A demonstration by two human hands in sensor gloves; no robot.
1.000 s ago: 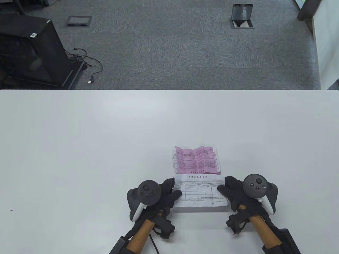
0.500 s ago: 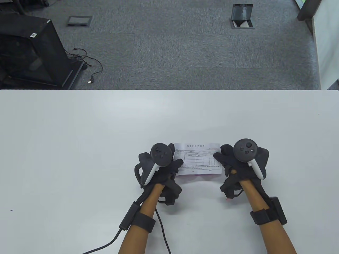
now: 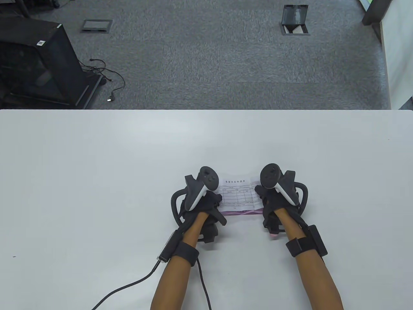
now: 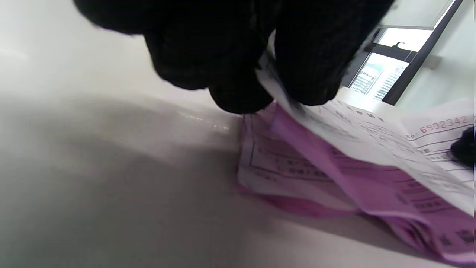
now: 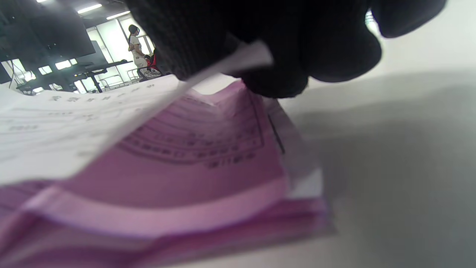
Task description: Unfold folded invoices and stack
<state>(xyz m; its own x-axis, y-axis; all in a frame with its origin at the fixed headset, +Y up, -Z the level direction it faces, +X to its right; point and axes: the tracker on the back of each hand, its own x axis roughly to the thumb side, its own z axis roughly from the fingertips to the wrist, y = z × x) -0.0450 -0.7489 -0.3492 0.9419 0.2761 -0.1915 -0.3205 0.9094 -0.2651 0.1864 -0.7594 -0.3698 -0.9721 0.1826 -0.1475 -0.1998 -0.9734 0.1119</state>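
White invoice [image 3: 238, 193], seemingly flat, over creased pink sheets [image 3: 245, 211].

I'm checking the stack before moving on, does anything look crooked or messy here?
Slightly messy. The pink invoice is still creased and humped, not flat, and the white invoice, pinched by the left hand and right hand, hangs above it, not yet laid down.

A white worktop [image 3: 96, 161] is bordered by grey carpet [image 3: 200, 58]. A black cabinet [image 3: 35, 61] with trailing cables [image 3: 109, 77] is seen left. Two floor boxes [image 3: 295, 21] are set in.
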